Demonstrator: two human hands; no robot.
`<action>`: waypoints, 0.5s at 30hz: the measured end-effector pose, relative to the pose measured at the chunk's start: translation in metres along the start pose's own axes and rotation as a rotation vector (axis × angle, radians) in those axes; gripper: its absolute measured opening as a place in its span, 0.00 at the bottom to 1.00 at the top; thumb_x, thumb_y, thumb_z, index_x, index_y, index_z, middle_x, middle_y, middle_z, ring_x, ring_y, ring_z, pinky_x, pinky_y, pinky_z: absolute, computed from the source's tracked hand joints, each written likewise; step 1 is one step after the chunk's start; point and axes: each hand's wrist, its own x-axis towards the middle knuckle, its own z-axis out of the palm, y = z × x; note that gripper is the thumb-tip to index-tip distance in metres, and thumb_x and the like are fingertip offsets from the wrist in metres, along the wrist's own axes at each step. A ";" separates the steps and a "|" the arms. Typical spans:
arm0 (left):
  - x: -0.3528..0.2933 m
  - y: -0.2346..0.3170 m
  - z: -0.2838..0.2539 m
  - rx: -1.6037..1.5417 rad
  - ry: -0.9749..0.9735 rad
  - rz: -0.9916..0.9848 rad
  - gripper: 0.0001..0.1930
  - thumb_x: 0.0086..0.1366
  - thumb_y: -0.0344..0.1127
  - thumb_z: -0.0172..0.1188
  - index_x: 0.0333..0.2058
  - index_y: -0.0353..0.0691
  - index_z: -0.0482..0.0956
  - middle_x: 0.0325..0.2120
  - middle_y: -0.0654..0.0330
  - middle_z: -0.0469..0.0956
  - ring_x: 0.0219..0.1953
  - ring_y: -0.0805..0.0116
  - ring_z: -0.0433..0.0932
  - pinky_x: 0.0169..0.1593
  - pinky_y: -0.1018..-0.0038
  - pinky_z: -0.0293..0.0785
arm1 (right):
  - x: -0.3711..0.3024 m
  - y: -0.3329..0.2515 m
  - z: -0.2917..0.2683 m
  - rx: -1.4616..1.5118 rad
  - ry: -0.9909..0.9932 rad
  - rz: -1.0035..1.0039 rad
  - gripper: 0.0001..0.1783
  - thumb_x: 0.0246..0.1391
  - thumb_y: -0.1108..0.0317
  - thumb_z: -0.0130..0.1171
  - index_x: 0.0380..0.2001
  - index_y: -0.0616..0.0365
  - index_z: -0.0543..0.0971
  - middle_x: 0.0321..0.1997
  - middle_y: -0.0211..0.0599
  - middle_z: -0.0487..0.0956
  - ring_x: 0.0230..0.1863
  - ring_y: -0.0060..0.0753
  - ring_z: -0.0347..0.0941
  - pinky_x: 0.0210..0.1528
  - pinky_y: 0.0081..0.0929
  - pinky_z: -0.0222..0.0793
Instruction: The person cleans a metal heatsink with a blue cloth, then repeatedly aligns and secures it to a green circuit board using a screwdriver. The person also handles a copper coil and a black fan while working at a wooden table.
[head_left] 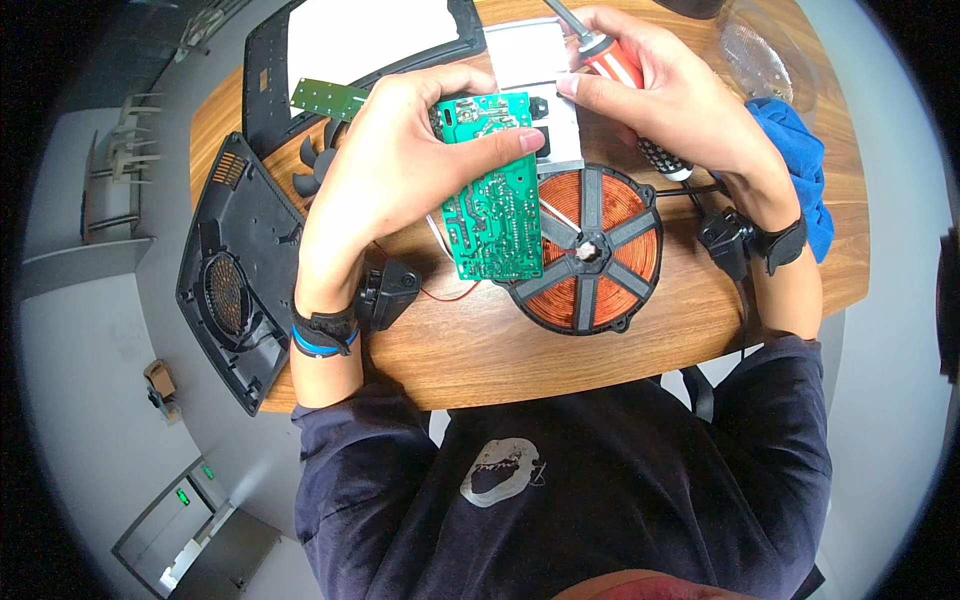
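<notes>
My left hand (385,150) is closed on the edge of a green circuit board (490,225), its thumb lying across the soldered face. A silver metal heat sink (563,140) sits along the board's right side. In my right hand (665,85) is a screwdriver (612,62) with a red-and-white striped handle, its shaft pointing up and left. The right thumb touches the heat sink's edge. A black-and-white patterned handle end (663,160) sticks out below that hand; I cannot tell if it belongs to the same tool. Just below lies a round copper coil (635,275) on a black spoked frame, partly covered by the board.
At left lies a black plastic housing (265,215) with a round grille, beside a black fan (318,165). A narrow green board (325,99) and a black panel (268,90) with a white sheet lie farther back. Blue cloth (800,150) and clear plastic (765,60) lie at right.
</notes>
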 end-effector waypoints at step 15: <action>0.001 -0.006 0.001 0.011 0.060 0.044 0.16 0.67 0.31 0.78 0.50 0.34 0.86 0.38 0.65 0.88 0.39 0.81 0.85 0.44 0.79 0.84 | -0.010 -0.035 -0.005 0.160 -0.087 0.164 0.23 0.69 0.64 0.65 0.60 0.63 0.74 0.44 0.34 0.82 0.40 0.22 0.79 0.43 0.23 0.78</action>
